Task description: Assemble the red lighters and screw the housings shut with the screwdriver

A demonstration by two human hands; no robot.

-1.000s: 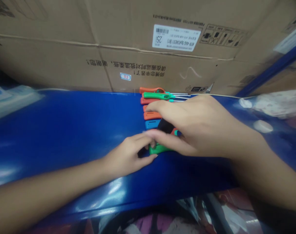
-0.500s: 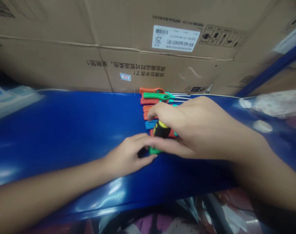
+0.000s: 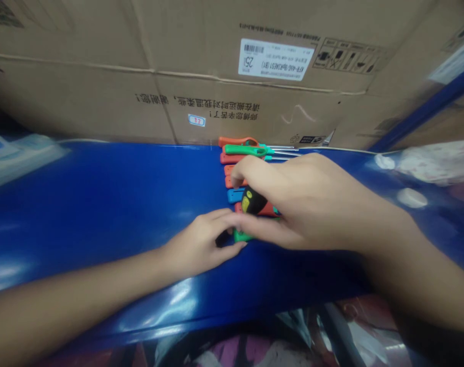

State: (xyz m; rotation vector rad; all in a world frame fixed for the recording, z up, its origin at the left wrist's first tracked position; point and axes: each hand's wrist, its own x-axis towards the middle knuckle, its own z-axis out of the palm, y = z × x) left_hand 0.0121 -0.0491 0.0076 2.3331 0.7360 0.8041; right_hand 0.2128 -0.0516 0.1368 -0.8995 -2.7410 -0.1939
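Long-necked lighters with orange, red, blue and green handles lie in a row on the blue shelf (image 3: 102,204). My right hand (image 3: 312,199) is closed around a screwdriver (image 3: 255,201) with a black-and-yellow handle; its shaft is hidden by my fingers. Below it, a green lighter (image 3: 240,236) is nearest to me, its end pinched between the thumb and fingers of my left hand (image 3: 205,239). A blue lighter (image 3: 235,195) and a red lighter (image 3: 270,209) show partly beneath my right hand. Farther back, another green lighter (image 3: 243,150) rests on top of its neighbours, metal neck pointing right.
A large cardboard box (image 3: 113,102) stands upright behind the row. At the right lie a white round object (image 3: 411,198) and a pale patterned bundle (image 3: 440,162). A blurred white and light-blue item (image 3: 18,155) sits at the left. The shelf's front edge runs below my hands.
The screwdriver handle has turned in my right hand, its yellow marks now facing left. My right hand has shifted only slightly. My left hand has stayed in place on the green lighter.
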